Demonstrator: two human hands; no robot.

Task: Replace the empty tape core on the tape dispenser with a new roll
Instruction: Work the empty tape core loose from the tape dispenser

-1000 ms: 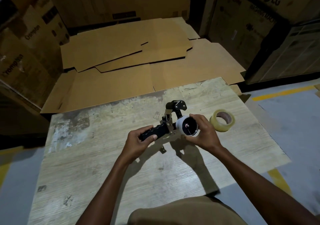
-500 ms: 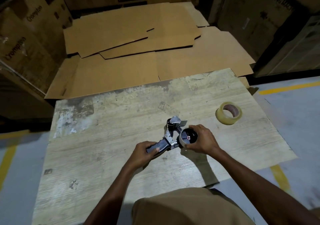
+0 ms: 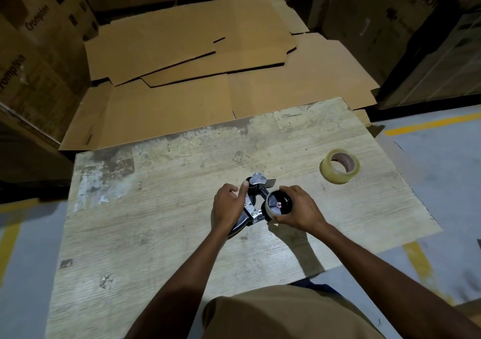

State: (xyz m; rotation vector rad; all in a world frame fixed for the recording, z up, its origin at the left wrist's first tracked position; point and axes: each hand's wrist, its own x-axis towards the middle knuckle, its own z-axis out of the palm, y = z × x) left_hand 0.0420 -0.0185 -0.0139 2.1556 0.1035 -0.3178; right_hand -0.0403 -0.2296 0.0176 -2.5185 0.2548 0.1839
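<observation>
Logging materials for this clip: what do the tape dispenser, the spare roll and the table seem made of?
Tape dispenser: shiny bare metal frame, black, likely plastic hub.
Tape roll: glossy yellowish clear film, brown probably cardboard core.
Table: pale wood-grain board, worn and stained, maybe laminate.

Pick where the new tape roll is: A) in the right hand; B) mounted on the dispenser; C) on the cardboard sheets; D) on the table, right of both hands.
D: the new tape roll lies untouched on the table, while the right hand grips the empty core on the dispenser.
</observation>
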